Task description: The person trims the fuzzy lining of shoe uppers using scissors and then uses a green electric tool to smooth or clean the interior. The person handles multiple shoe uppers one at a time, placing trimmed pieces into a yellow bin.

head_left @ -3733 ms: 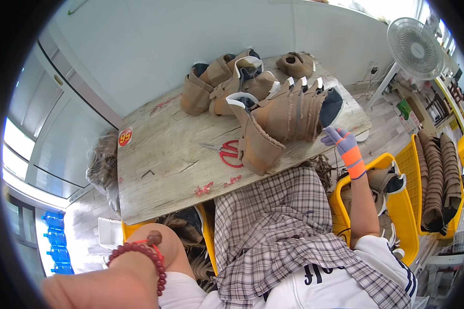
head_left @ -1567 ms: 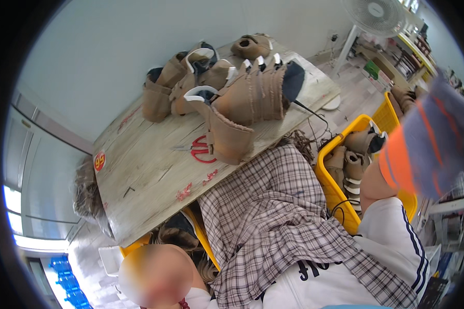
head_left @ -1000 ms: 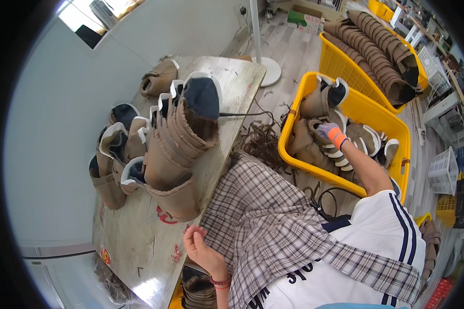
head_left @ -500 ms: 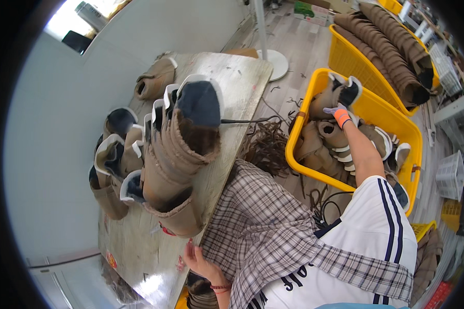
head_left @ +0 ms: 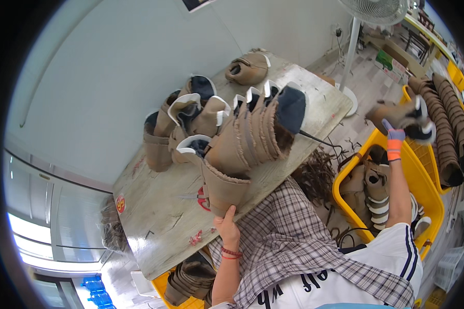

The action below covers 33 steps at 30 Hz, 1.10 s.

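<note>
On the table (head_left: 160, 226) lies a nested row of brown shoe uppers (head_left: 232, 141) with dark linings and white edges. My left hand (head_left: 228, 229) is closed at the bottom edge of the nearest brown shoe upper (head_left: 224, 188), gripping it. Red-handled scissors (head_left: 203, 200) lie beside that piece, partly hidden by it. Over to the right, my right hand (head_left: 395, 135), in a grey and orange glove, holds one or more brown uppers (head_left: 392, 110) above a yellow crate (head_left: 345, 198). These are smeared by motion, so I cannot tell how many.
Several loose uppers (head_left: 188, 116) and a single one (head_left: 247, 68) sit toward the wall. More uppers (head_left: 377, 193) fill the crate; long nested rolls (head_left: 448, 131) lie behind. Dark scraps (head_left: 317, 172) cover the floor. A standing fan (head_left: 375, 7) is at the back, a filled yellow bin (head_left: 191, 278) under the table.
My right hand has lifted uppers out of the yellow crate. My left hand has moved onto the nearest upper on the table. The view has swung, shifting the table rightward.
</note>
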### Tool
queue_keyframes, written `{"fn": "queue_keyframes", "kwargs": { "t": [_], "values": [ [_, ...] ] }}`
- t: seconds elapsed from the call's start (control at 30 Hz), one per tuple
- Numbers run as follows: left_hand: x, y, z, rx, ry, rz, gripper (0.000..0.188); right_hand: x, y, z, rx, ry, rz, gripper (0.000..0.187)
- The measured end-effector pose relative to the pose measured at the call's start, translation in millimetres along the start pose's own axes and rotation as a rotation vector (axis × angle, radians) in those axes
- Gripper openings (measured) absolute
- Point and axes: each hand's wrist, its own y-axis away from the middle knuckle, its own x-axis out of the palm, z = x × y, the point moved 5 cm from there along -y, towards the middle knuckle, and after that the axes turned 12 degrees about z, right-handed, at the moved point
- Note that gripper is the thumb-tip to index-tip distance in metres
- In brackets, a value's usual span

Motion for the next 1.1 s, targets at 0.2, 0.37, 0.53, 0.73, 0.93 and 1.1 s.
{"fn": "queue_keyframes", "kwargs": {
  "t": [0.2,0.37,0.53,0.73,0.93,1.1],
  "values": [
    [-45,19,-72,0.122,-0.132,0.030,0.017,118,-34,254,-0.462,-0.415,0.483,0.026],
    [-91,60,-119,0.286,-0.134,-0.064,0.023,261,-33,396,-0.628,-0.521,0.980,0.047],
    [-127,78,-138,0.331,0.117,-0.163,0.031,365,-4,410,-0.519,-0.015,1.049,0.055],
    [-181,113,-138,0.341,0.285,-0.375,0.034,318,8,396,-0.661,-0.180,0.727,0.046],
    [-210,111,-115,0.368,0.486,-0.420,0.044,163,268,441,-1.431,-0.136,0.634,0.019],
    [-210,99,-91,0.283,0.529,-0.401,0.047,194,300,361,-1.242,-0.043,0.919,0.016]
  ]
}}
